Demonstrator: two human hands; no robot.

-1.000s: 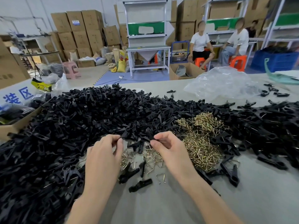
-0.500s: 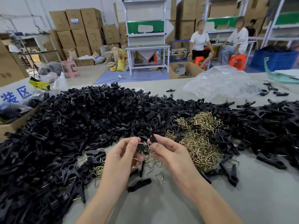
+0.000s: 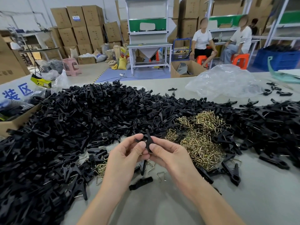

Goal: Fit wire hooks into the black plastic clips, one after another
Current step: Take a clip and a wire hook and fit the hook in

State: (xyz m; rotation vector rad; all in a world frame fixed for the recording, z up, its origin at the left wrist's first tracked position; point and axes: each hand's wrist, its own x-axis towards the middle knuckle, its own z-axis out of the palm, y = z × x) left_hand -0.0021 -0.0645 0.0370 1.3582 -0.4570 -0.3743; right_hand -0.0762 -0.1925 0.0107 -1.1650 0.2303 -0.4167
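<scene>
Heap of black clip parts (image 3: 78,127) takes up most of the tabletop, running from the far left across to the right edge. Set into it, right of centre, is a smaller pile of brass-coloured wire hooks (image 3: 203,143). Left hand (image 3: 123,161) and right hand (image 3: 170,158) meet over the bare patch in front of the heap. Both pinch one black clip (image 3: 148,140) btwn thumb and fingertips, w/ its pointed end sticking up. Can't tell if a hook is already in the fingers, as the thumbs hide that spot.

Step in hand is prob. lining up or seating a hook in this clip. W/ so many loose parts left, the task looks far from done. Next move prob. calls for one hand to hold the clip firm while the other presses the wire legs into their slots. Then the piece goes aside and a fresh clip + hook get picked.

Just below the hands lie a single clip half (image 3: 140,183) and a loose wire hook (image 3: 161,176), near each other but not touching. An assembled clip (image 3: 231,173) w/ wire showing lies at the near edge of the hook pile.

Table (image 3: 259,203) is pale grey and matte, w/ a crumpled clear plastic bag (image 3: 224,82) at the far right and an open cardboard box (image 3: 17,122) at the left edge. Room beyond is a workshop:
- stacked cartons (image 3: 84,21)
- white workbench (image 3: 149,46) w/ a green panel
- blue crate (image 3: 279,60)
- two seated people (image 3: 203,43)
- pink stool (image 3: 71,66)
</scene>
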